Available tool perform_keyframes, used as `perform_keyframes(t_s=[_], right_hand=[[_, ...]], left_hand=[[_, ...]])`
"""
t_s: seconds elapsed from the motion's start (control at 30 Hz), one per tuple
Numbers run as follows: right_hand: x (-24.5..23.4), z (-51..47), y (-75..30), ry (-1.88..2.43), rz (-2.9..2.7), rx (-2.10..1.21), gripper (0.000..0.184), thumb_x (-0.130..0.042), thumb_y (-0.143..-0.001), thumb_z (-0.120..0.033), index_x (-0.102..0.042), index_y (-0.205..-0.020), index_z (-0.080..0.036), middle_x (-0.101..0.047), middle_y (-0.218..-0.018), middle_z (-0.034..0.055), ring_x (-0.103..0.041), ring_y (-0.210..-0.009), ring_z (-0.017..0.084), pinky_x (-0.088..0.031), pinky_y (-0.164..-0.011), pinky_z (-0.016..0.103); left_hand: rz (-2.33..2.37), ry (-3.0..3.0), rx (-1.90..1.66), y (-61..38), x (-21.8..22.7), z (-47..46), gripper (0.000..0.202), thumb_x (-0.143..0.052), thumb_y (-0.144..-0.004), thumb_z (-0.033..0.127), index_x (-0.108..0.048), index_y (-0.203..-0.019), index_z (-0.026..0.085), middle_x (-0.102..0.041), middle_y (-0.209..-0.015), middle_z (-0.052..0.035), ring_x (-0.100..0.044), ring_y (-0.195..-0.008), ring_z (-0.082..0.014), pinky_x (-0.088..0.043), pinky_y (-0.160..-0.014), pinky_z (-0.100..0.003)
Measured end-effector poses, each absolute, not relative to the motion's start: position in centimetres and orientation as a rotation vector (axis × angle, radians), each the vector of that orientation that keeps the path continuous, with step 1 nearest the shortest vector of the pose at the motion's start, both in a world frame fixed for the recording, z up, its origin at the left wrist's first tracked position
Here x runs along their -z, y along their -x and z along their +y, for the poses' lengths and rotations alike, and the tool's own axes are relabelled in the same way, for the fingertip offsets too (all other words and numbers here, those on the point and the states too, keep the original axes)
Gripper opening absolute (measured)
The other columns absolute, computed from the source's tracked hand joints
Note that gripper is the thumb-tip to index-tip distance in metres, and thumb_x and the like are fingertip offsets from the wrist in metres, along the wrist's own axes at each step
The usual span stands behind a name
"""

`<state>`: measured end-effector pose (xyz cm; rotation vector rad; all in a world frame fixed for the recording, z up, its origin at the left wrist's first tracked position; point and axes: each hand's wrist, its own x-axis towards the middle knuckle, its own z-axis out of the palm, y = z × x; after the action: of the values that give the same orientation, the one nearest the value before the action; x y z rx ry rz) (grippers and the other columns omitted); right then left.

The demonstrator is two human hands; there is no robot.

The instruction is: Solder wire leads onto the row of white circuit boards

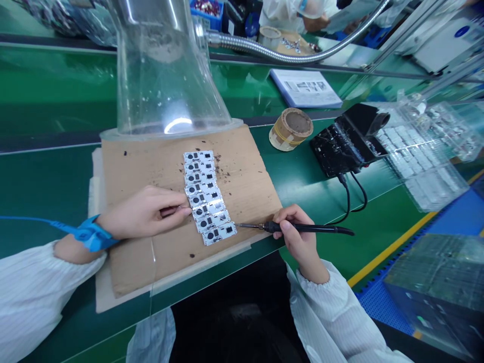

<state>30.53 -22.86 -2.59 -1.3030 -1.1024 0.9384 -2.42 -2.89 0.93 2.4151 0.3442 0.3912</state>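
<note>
Head view: a slim black soldering iron (321, 228) is gripped pen-style in the right hand (298, 239), with the metal tip directed leftward, just beside the near end of a strip of small white circuit boards (206, 196). A thin sliver, too fine to identify, is pinched between the fingertips (177, 212) of the left hand (141, 214); that hand is laid low and turned palm-down, with the sliver reaching the strip's edge. The hands are held apart, the strip lying between them. A blue wrist strap (91, 233) is fastened around the left wrist. The strip is laid on a brown-flecked cardboard sheet (151, 171) on a green bench (56, 176). Beyond it are placed a clear funnel-shaped hood (162, 75), a tape roll (291, 129), a black soldering station (348, 141) and a clear plastic tray of white parts (419, 156). A co-worker's sleeve (280, 10) is seen across the bench.
</note>
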Motion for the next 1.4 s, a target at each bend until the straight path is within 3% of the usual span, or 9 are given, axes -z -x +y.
perform_keyframes(t_s=[1.17,1.4], right_hand=[[2.6,-22.78,-30.63,1.28,-1.073,-0.933,0.028,-0.07,-0.106,-0.05,-0.071,-0.096,-0.024,-0.066,-0.073,-0.0009,-0.06,-0.055,0.015,-0.047,-0.053,0.028],[2.67,-22.76,-30.57,1.225,-1.078,-0.937,0.021,-0.07,-0.108,-0.042,-0.072,-0.098,-0.024,-0.067,-0.077,-0.0011,-0.062,-0.057,0.013,-0.047,-0.054,0.027]], left_hand=[[0.389,-2.427,-0.386,2.49,-0.68,-2.82,0.032,-0.053,-0.112,0.028,-0.062,-0.082,0.02,-0.057,-0.064,0.0038,-0.051,-0.051,-0.0103,-0.036,-0.052,-0.025],[0.377,-2.429,-0.394,2.46,-0.85,-2.85,0.033,-0.054,-0.112,0.028,-0.061,-0.081,0.02,-0.055,-0.063,0.0045,-0.05,-0.05,-0.0099,-0.036,-0.051,-0.025]])
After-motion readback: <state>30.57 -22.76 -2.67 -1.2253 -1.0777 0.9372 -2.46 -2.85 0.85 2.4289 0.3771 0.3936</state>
